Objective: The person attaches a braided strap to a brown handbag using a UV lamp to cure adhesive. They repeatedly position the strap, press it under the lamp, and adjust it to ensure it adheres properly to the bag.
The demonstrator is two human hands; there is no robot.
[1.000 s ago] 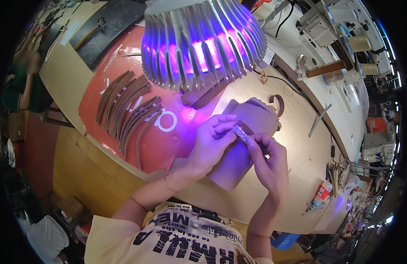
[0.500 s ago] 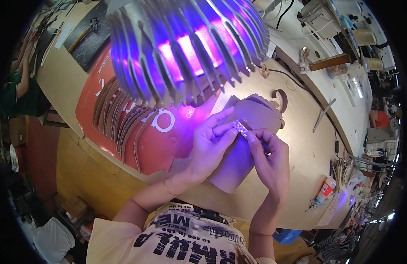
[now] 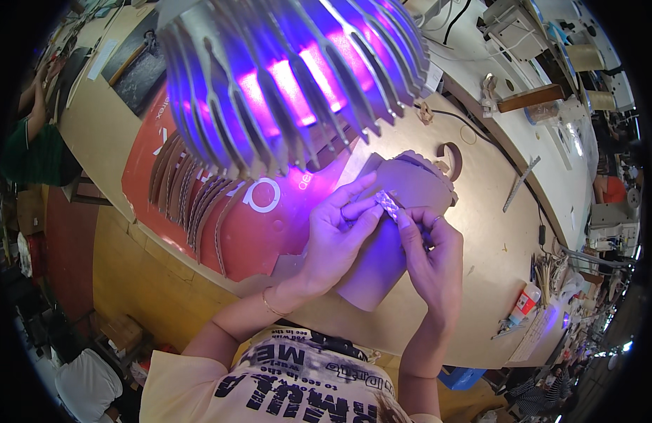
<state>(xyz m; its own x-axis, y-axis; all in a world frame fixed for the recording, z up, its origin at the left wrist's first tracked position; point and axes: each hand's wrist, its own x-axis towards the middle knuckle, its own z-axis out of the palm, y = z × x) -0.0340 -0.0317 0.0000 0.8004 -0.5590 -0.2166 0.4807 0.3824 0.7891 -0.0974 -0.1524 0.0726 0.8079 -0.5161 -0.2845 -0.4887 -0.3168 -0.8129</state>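
Between my two hands is a short braided strap (image 3: 388, 204), lit violet and tilted down to the right. My left hand (image 3: 334, 243) pinches its upper left end with thumb and forefinger. At the lower right end, my right hand (image 3: 433, 257) grips it the same way; the fingertips partly hide both ends. Beneath the hands lies a brown leather-like piece (image 3: 368, 282), with more brown pieces stacked at its far end. A curled brown strip (image 3: 451, 161) rests beside that stack. Several curved straps with braided edges (image 3: 199, 194) lie in a row to the left.
A large finned lamp (image 3: 290, 77) glowing violet hangs over the far middle, blocking part of the table. A red printed sheet (image 3: 262, 236) lies under the straps. On the right are a metal ruler (image 3: 521, 185), a red-and-white bottle (image 3: 525, 303) and a cable. Other people are at the left.
The lamp appears slightly farther left in the view. The strap between my fingers has tilted a little; both hands keep their pinch and have hardly moved.
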